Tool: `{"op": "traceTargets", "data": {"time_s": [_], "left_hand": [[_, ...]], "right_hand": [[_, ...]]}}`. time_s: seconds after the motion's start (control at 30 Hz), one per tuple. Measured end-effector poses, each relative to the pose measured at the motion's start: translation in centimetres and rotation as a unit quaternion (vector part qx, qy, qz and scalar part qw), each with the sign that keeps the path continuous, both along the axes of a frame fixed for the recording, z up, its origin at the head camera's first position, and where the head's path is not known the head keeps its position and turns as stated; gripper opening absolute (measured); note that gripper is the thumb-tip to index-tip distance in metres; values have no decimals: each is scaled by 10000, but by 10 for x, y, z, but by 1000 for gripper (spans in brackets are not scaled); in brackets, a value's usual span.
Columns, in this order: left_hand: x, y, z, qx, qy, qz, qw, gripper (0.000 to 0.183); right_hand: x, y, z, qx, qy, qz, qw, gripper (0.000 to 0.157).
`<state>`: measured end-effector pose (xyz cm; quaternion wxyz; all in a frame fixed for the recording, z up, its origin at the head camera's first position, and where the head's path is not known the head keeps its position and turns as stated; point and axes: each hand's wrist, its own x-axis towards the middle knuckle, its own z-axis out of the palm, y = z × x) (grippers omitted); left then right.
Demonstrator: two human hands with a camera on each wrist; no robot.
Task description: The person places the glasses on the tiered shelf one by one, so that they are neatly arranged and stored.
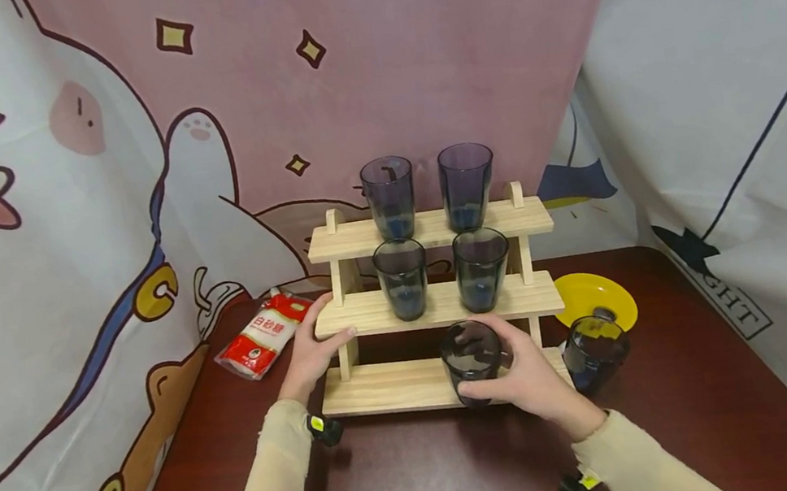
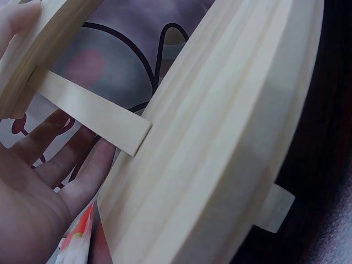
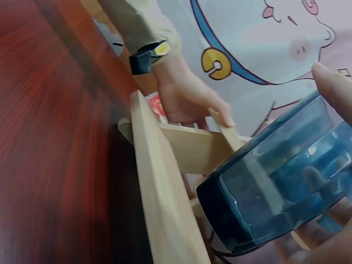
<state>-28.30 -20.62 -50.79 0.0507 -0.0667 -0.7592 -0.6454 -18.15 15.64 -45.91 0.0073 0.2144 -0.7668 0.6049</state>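
Note:
A three-tier wooden shelf (image 1: 389,389) stands on the table. My left hand (image 1: 309,350) grips the left end of its middle board, thumb on top, as the left wrist view also shows. In my right hand (image 1: 527,372) is a dark tinted drinking glass (image 3: 280,181), held around its side in front of the bottom board's right half. The right wrist view shows the glass tilted, its base near the board's edge; contact cannot be told. Two glasses (image 1: 389,197) stand on the top board and two more glasses (image 1: 403,281) on the middle board.
Right of the shelf, a dark glass mug (image 1: 594,352) stands near a yellow plate (image 1: 598,294). A red and white bag (image 1: 267,330) with Chinese lettering lies to the left. Printed cloth (image 1: 413,46) hangs behind the dark red table (image 1: 407,473).

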Motion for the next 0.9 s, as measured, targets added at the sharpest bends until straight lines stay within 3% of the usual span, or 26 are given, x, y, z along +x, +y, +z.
{"op": "traceTargets", "data": {"time_s": [0.17,0.43,0.9], "left_hand": [[0,1,-1,10,-37,-25,10000,76],[-2,0,-2,25,-18,5,10000,76],[0,0,0,4,-76,26,10000,77]], "right_hand": [[-8,-19,-10,-335,-158,144,9992,80],[-17,-41,-21,-413,-352,15,9985,80],[-23,-62,-30,-466,-389,288,9977,81]]}}
